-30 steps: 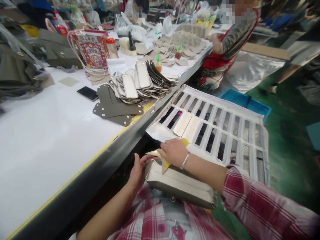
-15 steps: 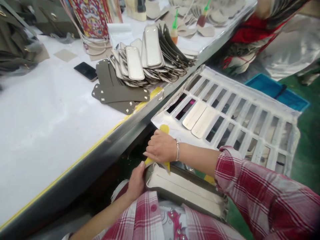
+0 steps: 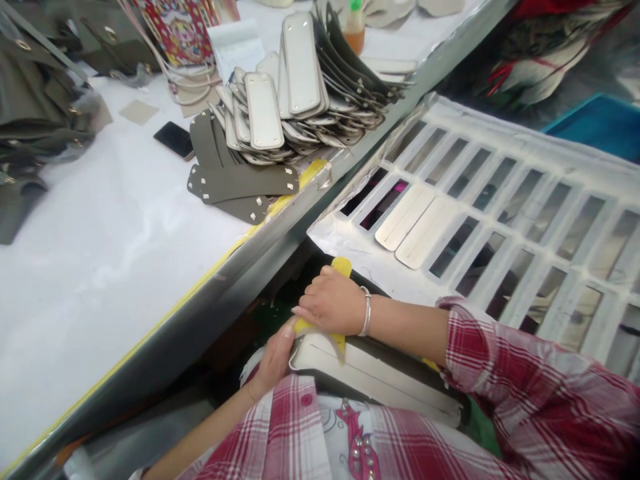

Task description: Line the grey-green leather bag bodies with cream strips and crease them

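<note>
A half-made olive bag with a cream panel (image 3: 380, 373) lies across my lap. My left hand (image 3: 275, 357) is closed on its near-left corner, thumb and fingers pinching the edge. Wrapped in my right hand (image 3: 333, 303) is a flat yellow plastic piece (image 3: 342, 267), perhaps a scraper. It sticks out above my fist, and another part shows below it, against the cream panel. My right hand presses down at the bag's corner, and its thumb side touches my left fingertips. The middle of the yellow piece is hidden by my fist.
On the white table (image 3: 125, 300) at left sit stacked white-faced strips (image 3: 265, 110), olive straps (image 3: 245, 183), a phone (image 3: 173, 140) and a glue bottle (image 3: 355, 30). A slotted white rack (image 3: 400, 280) carrying two cream strips (image 3: 405, 213) stands at right. A blue tray (image 3: 595, 123) lies beyond.
The view has shifted, bringing the rack closer and larger. Both hands keep their grip at the bag's corner, with only slight movement.
</note>
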### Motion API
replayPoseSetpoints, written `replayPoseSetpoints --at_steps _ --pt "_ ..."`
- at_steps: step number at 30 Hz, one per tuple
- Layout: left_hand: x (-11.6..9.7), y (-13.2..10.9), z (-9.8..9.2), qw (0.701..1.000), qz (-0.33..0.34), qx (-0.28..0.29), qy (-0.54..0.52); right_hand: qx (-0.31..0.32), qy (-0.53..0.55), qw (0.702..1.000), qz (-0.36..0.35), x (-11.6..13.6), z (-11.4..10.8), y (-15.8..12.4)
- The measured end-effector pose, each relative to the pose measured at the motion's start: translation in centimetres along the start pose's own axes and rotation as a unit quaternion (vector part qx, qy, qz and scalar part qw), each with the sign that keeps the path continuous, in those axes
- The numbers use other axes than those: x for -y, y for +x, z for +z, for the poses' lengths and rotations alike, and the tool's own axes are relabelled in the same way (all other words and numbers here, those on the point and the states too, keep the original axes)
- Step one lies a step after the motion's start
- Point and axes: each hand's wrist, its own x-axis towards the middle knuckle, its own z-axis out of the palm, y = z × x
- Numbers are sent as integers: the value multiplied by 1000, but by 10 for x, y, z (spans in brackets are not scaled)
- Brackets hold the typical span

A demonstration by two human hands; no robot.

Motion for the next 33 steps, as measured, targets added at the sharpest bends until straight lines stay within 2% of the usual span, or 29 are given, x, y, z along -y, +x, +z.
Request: replayPoseSetpoints --at_steps 5,12,17,18,20,23,25,27,29,33 --pt "-9 8 5 996 69 56 26 31 0 995 94 7 -5 -21" --pt "-27 10 9 987 21 155 44 58 -50 977 200 33 -13 -54" --pt "-45 21 -7 960 -6 263 95 98 -100 944 297 64 -33 -59" --pt "-51 22 -12 954 -17 278 113 94 -112 934 325 70 -40 -64" --pt "-60 22 -24 949 -43 272 154 69 -117 910 393 85 -58 -81" --pt "-62 12 -40 954 -80 244 156 23 5 884 467 114 -78 -118" --pt "-56 3 -43 951 -106 272 100 -21 136 871 472 137 -78 -139" --pt "-48 -4 -39 941 -146 305 28 -88 268 840 464 160 -64 -150" --pt "-42 -7 -30 933 -173 314 -32 -150 378 784 468 179 -40 -148" --pt "-36 -8 -19 923 -151 322 -146 -227 514 666 490 201 14 -117"
